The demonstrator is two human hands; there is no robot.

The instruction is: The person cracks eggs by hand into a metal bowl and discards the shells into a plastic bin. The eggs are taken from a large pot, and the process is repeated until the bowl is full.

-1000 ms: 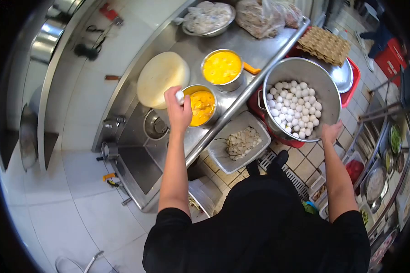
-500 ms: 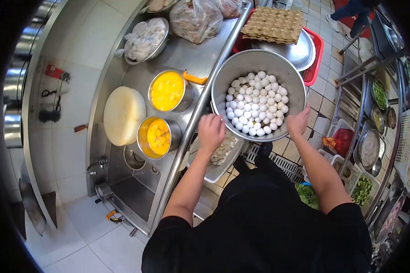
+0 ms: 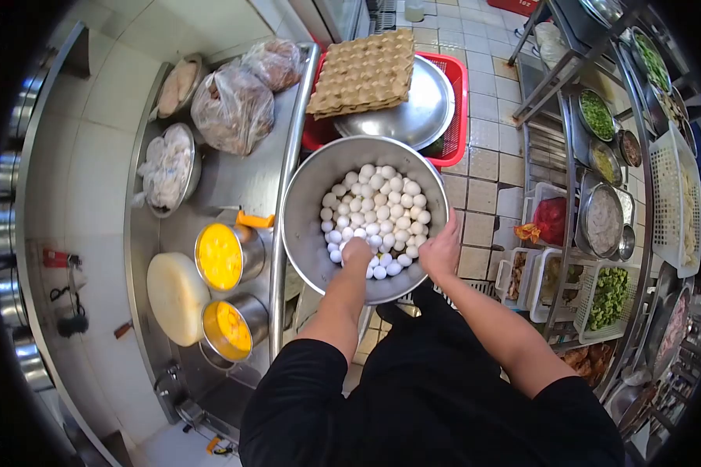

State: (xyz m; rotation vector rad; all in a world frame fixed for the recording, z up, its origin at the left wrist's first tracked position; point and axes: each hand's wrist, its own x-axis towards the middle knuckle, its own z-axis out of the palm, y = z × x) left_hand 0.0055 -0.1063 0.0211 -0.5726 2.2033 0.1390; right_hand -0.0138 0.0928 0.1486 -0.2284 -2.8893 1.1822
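Observation:
A large metal pot (image 3: 304,263) full of white eggs (image 3: 370,204) stands in front of me. My left hand (image 3: 357,252) reaches down inside it against the eggs, its fingers mostly hidden among them. At the pot's right side, my right hand (image 3: 442,247) grips the rim. On the steel counter to the left, one metal container (image 3: 251,253) holds cracked eggs with yellow yolks (image 3: 220,255). Nearer to me, a second container (image 3: 258,315) holds more yolks.
Egg cartons (image 3: 366,74) and a metal lid (image 3: 436,101) lie on a red basket (image 3: 458,117) behind the pot. The counter also bears a round white block (image 3: 175,300), a yellow-handled tool (image 3: 255,220) and bagged meat (image 3: 237,113). Shelves (image 3: 549,101) with food stand on the right.
My left hand has moved from the pot's near left rim down into the eggs. My right hand stays at the rim. The view has shifted, so the pot appears lower and further left.

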